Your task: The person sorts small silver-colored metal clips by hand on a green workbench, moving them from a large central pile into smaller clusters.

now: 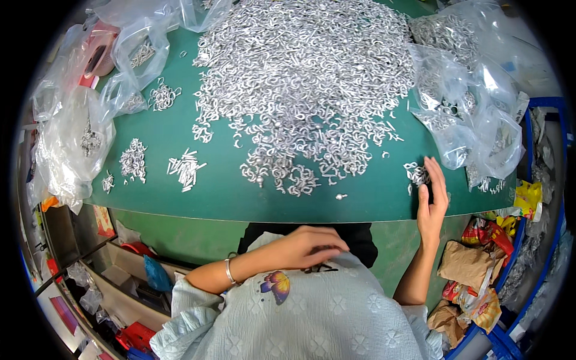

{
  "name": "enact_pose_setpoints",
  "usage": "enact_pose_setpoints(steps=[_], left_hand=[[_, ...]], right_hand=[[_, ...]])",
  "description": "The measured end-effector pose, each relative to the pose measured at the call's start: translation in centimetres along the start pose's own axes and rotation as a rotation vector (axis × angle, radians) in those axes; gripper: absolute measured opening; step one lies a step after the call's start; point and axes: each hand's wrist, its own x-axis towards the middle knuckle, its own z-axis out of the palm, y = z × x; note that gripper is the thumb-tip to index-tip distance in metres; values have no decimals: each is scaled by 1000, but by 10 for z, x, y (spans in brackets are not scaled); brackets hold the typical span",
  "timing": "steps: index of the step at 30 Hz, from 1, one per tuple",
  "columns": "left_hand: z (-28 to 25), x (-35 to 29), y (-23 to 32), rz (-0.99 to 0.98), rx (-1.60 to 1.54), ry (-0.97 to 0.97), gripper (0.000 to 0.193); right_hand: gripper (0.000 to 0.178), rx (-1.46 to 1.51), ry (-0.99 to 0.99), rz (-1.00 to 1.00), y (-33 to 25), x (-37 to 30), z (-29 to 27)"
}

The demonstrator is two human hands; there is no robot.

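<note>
A great heap of small silver metal pieces (300,66), many of them hook-shaped, spreads over the green tabletop (228,201). At its right, my right hand (434,195) rests on edge with fingers stretched out, beside and touching a small pile of silver pieces (415,173). Nothing shows in its grasp, though its palm side is partly hidden. My left hand (315,245) lies in front of my body, below the table edge, fingers extended and holding nothing visible. A single small silver part (341,197) sits near the front edge.
Smaller sorted piles, including short rods (187,170) and hooks (133,161), lie on the left. Clear plastic bags (78,138) crowd the left side, and more part-filled bags (447,114) stand at right. Open drawers (120,282) and a blue rack (543,222) flank me.
</note>
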Motion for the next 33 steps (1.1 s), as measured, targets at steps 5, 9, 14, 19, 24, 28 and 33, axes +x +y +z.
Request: enact_pose_setpoints(steps=[5, 9, 14, 19, 24, 28, 33], left_hand=[[43, 58, -80, -374, -914, -309, 43], [49, 108, -107, -235, -1350, -306, 55], [67, 123, -111, -69, -1414, -203, 58], [71, 126, -107, 118, -838, -395, 67], [68, 109, -96, -370, -1553, -131, 48], [66, 88, -104, -629, -1113, -1, 32], [59, 82, -48, -773, -822, -63, 30]], right_hand=[[46, -49, -272, -157, 10, 23, -8], [50, -61, -395, -278, 3, 16, -4], [58, -7, -441, -294, -18, -24, -4], [60, 96, -373, -344, -23, -72, 14], [46, 224, -191, -477, -16, -96, 24], [26, 246, 129, -469, -10, -99, 19], [14, 229, 380, -321, 0, -74, 0]])
